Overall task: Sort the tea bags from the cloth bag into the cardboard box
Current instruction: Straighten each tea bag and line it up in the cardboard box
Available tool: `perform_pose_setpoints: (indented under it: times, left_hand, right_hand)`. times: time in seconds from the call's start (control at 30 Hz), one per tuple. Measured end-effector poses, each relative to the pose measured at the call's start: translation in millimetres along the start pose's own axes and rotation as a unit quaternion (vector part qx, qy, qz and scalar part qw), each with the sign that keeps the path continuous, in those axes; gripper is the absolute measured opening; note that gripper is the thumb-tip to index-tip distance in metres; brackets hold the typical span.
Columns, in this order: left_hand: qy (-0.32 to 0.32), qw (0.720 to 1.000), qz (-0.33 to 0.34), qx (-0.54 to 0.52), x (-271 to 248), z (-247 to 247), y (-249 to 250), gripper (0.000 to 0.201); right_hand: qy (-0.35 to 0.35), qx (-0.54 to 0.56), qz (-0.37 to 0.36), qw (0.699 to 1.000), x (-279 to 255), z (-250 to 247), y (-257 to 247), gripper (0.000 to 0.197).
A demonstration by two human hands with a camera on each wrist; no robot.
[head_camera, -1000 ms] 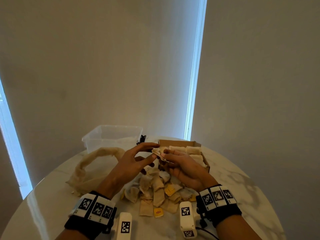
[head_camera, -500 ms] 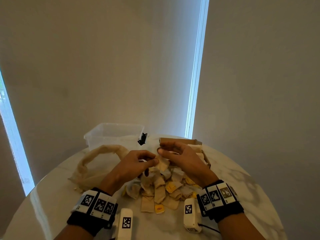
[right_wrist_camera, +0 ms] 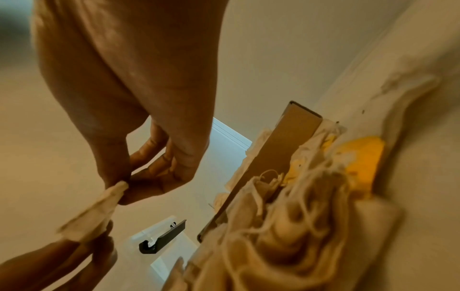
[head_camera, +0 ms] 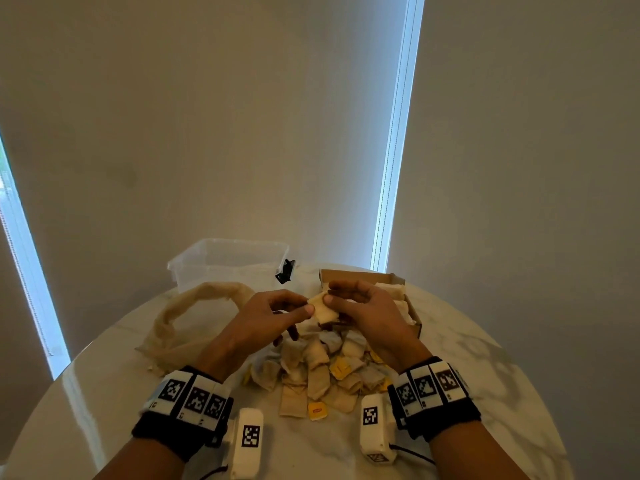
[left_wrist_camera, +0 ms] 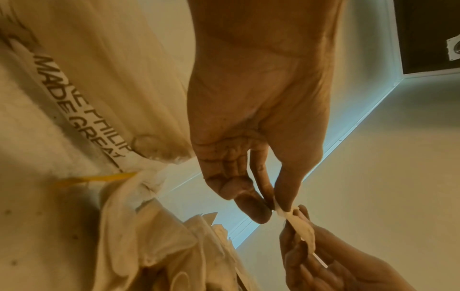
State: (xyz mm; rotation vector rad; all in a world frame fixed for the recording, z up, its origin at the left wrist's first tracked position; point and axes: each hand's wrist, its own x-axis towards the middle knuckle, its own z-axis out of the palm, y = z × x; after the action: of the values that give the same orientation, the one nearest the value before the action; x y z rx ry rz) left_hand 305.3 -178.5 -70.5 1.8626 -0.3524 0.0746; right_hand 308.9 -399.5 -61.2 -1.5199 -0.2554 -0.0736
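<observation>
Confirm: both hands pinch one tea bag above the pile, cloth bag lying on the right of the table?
Not quite. The cloth bag lies on the left of the table, as the head view shows. The rest holds: left hand and right hand pinch one tea bag above the pile.

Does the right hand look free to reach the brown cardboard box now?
Probably yes: the right hand hovers at the cardboard box, nothing between, though it and the left hand pinch a beige tea bag.
</observation>
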Motion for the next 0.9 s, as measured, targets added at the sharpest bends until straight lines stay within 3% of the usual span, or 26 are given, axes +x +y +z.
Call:
perform_pose_setpoints:
  times: [0.13,0.5,0.7,0.9]
  left_hand:
    - [0.029,0.999,-0.014,-0.031,0.7,2.2,0.9,0.024]
    - [0.023,1.000,0.002,-0.012,0.1,0.7,2.1,0.021]
    - [0.008,1.000,0.003,-0.022,0.1,-0.3,4.1,0.039]
    - [0.012,1.000,0.005,-0.015,4.7,-0.8,-1.9,0.039]
  right_hand:
    - [-0.008,0.005,0.014,1.000,2.8,0.4,3.1,0.031]
    - [-0.028,-0.092,-0.016,0.995,5.4,2.0,5.8,0.031]
    - [-0.013,-0.045,-0.020,0.999,3.5,2.9,6.3,0.030]
    - [-0.001,-0.064,-0.055,0.996,1.5,0.7,2.7,0.029]
